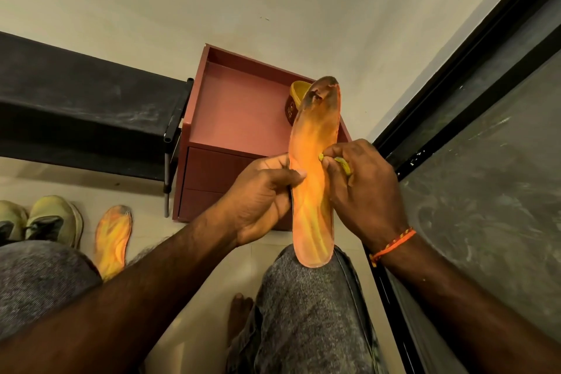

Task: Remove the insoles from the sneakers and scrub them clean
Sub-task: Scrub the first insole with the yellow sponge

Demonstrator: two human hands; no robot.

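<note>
The person is holding a long orange foam insole upright, with its heel end resting on the right knee of the grey speckled trousers and its darkened, worn toe end pointing up in front of the reddish-brown wooden cabinet. The left hand is gripping the insole along its left edge, with the thumb lying across the orange face and the remaining fingers curled behind it. The right hand is working at the right edge of the insole, with its fingers clenched around a small yellow item; what that item is cannot be determined, since only a small part of it is showing between the fingers. The right fingertips are touching the face of the insole near its middle. An orange braided thread band is sitting around the right wrist.

A second orange insole is lying flat on the pale tiled floor, at the left side, just beside a pair of pale yellow-green sneakers. A yellow slipper is resting on the open top of the cabinet near its right edge, partly hidden behind the held insole. A black bench-like frame is standing to the left of the cabinet. A dark-framed grey panel is running along the right side.
</note>
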